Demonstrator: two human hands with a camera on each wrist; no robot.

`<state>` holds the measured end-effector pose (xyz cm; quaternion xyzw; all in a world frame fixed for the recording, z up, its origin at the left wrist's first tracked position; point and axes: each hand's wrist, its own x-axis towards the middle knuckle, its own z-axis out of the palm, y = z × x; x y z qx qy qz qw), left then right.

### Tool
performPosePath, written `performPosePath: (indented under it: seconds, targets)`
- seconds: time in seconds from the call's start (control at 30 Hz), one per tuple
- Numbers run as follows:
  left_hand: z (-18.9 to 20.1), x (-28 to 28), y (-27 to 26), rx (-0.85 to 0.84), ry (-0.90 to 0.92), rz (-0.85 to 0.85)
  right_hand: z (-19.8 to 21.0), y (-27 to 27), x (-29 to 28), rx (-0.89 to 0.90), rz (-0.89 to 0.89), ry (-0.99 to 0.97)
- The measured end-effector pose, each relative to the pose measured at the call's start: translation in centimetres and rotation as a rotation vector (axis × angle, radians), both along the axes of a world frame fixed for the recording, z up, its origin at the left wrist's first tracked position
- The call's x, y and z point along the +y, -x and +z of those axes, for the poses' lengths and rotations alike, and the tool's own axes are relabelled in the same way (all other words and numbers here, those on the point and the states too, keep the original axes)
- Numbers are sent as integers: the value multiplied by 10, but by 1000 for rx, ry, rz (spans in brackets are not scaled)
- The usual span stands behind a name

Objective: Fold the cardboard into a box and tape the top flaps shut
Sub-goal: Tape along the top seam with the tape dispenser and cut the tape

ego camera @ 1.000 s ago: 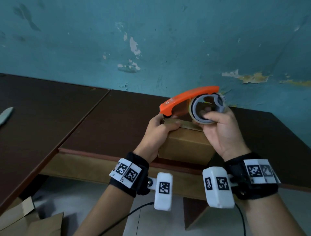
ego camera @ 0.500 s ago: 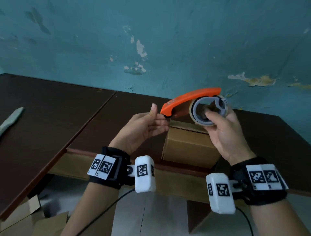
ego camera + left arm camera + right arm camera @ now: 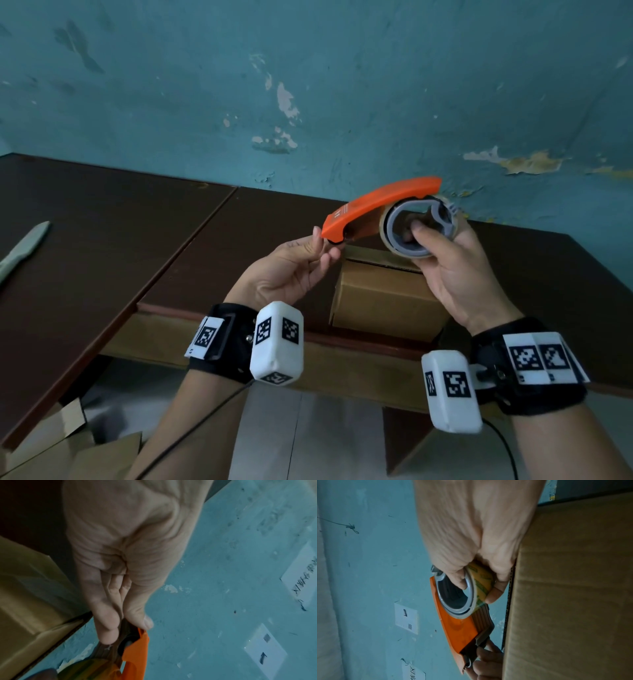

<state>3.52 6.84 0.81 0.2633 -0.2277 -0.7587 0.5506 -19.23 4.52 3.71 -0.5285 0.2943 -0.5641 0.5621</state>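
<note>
Box [image 3: 383, 298] flaps down | right hand [image 3: 455, 270] grips tape dispenser [image 3: 380, 209] | left hand [image 3: 291, 270] fingers [image 3: 106, 626] pinch its tip – contents hidden

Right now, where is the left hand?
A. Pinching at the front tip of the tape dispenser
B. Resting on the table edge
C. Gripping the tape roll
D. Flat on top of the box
A: the left hand has thumb and fingers closed at the front tip of the orange tape dispenser, above the box, while the right hand holds the roll end.
</note>
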Motion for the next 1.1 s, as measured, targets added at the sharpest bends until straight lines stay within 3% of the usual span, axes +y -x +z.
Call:
performPosePath:
  seconds: [0.13, 0.37, 0.6, 0.8, 1.1]
  targets:
    - [2, 1, 1, 27, -64, 8, 0, 1, 1, 5, 2, 6]
    - [3, 4, 0, -223, -134, -47, -1, 0, 1, 85, -11, 30]
    - [-3, 8, 1, -272, -251, -19, 0, 0, 3, 170, -20, 61]
    - [-6, 10, -9, -480, -139, 63, -2, -2, 3, 230, -41, 88]
    - [-5, 13, -22, -651, -25, 84, 0, -5, 7, 280, -31, 97]
